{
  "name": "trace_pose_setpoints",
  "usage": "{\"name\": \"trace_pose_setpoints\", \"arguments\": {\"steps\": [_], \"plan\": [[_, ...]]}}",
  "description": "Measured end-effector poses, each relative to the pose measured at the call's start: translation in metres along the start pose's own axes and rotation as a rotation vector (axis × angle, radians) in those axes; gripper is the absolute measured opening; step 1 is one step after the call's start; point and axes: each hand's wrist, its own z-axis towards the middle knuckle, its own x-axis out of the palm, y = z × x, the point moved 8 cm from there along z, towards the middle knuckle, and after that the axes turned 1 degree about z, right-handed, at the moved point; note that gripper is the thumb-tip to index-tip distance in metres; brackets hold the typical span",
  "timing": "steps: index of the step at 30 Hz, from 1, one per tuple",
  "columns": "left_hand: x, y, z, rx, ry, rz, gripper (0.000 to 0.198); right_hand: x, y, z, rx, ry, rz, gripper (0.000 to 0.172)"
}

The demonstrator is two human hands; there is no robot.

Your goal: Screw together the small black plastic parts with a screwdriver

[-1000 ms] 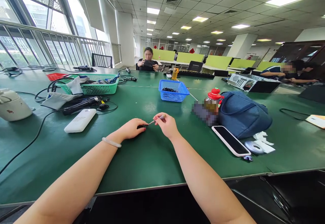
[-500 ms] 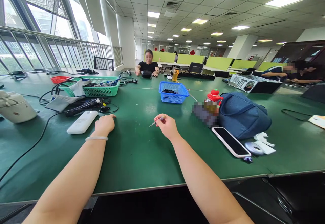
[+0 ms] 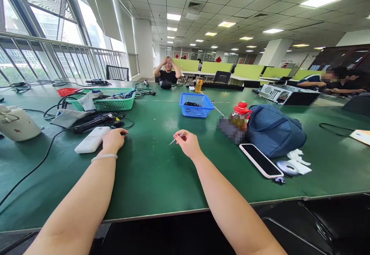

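Note:
My right hand (image 3: 188, 143) is closed in a pinch around a small screwdriver (image 3: 172, 142), its thin metal shaft slanting down to the left toward the green table. Part of the handle shows between thumb and fingers. On the left, my left hand (image 3: 113, 140) rests low over the table with its fingers curled. A small dark bit shows at its fingertips, too hidden to name. A white power bank or similar flat box (image 3: 91, 140) lies right beside this hand, on its left.
Beyond my hands stand a blue basket (image 3: 196, 111) with dark small parts and a green basket (image 3: 120, 104) with cloths and cables. To the right are a navy bag (image 3: 277, 131), a phone (image 3: 261, 160), a tape roll (image 3: 287, 168) and a jar with a red lid (image 3: 242, 109).
My left hand has shifted slightly left, and a dark bit now shows at its fingertips. My right hand stays nearly still. The person across the table has raised both hands to the head.

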Motion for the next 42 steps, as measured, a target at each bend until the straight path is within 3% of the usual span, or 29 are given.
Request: {"name": "trace_pose_setpoints", "arguments": {"steps": [6,9,13,18,30,42], "plan": [[-0.033,-0.007,-0.011,-0.084,-0.19,-0.12,0.029,0.0,0.003,0.0,-0.004,0.006,-0.008,0.021],[-0.044,-0.009,-0.016,-0.112,-0.212,-0.119,0.035,0.001,0.004,-0.001,-0.009,0.008,-0.015,0.02],[-0.036,-0.001,-0.01,-0.147,-0.074,-0.022,0.05,0.001,0.002,-0.001,-0.001,0.015,-0.015,0.019],[-0.023,0.007,-0.001,-0.113,0.057,0.082,0.037,0.002,0.001,-0.001,-0.003,0.02,-0.027,0.019],[-0.024,0.012,-0.002,-0.181,0.094,0.146,0.04,0.001,0.002,-0.001,0.001,0.024,-0.031,0.019],[-0.013,0.019,0.005,-0.195,0.138,0.182,0.043,0.003,0.0,0.0,-0.001,0.033,-0.02,0.019]]}}
